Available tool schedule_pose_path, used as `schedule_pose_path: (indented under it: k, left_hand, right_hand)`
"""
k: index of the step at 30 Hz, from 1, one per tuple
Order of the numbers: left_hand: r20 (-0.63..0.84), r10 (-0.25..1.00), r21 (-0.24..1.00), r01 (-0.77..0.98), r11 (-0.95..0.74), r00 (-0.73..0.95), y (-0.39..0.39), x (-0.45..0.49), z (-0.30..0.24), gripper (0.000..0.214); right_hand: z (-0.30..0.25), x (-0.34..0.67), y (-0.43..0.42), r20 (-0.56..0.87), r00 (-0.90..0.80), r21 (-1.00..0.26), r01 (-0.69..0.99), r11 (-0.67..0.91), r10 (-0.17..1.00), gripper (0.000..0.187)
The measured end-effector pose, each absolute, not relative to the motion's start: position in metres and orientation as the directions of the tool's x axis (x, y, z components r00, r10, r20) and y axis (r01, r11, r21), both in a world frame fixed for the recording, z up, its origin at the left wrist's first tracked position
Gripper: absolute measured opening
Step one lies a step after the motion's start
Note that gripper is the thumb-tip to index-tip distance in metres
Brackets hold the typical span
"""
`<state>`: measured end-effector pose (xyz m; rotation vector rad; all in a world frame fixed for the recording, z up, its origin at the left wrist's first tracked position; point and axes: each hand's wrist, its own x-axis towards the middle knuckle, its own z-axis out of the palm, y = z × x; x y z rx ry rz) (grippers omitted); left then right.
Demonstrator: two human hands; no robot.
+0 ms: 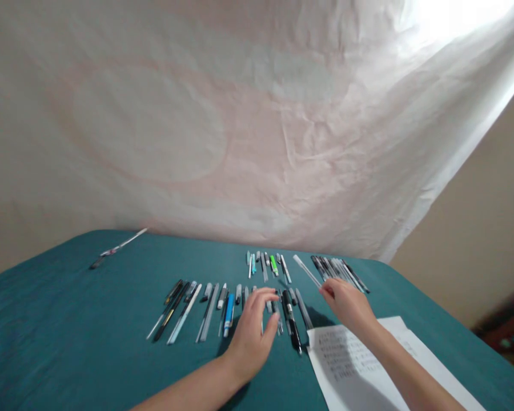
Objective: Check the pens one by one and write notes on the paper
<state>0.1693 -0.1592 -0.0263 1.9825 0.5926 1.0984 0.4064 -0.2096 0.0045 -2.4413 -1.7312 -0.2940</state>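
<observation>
My right hand (348, 301) pinches a slim pale pen (307, 270), its whitish end pointing up and to the left. It is raised above the table near the handwritten paper (346, 365). My left hand (253, 326) hovers over a row of pens, thumb and fingers apart, and I see nothing held in it. Some of the row is hidden behind that hand. Left of it lie a blue pen (228, 311) and a grey pen (209, 314); to its right, a thick black pen (291, 322). Several pen caps and taken-apart pen parts lie among them.
Behind the row sits a smaller group with a green pen (273, 265). A bundle of dark and clear pens (338, 272) lies at the right. Far left is a long thin stick-like thing (119, 248). A pale sheet (240, 125) hangs behind the green-covered table (68, 331).
</observation>
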Motion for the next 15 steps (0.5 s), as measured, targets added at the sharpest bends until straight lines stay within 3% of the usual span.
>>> schedule_pose_path:
  k: [2,5,15]
  left_hand:
    - [0.521,0.609,0.727,0.063,-0.684,0.598,-0.164,0.167,-0.025,0.024]
    - [0.515,0.550,0.674,0.085,-0.734,0.657,-0.169,0.166,-0.023,0.027]
    - [0.506,0.542,0.677,0.079,-0.731,0.671,-0.168,0.166,-0.023,0.029]
  right_hand:
    - [-0.001,0.424,-0.197,0.183,0.437,0.071,0.887,-0.455,0.881,0.022]
    - [-0.010,0.439,-0.178,0.148,0.507,0.109,0.845,-0.524,0.849,0.021]
    - [-0.017,0.440,-0.132,0.116,0.546,0.104,0.824,-0.556,0.830,0.031]
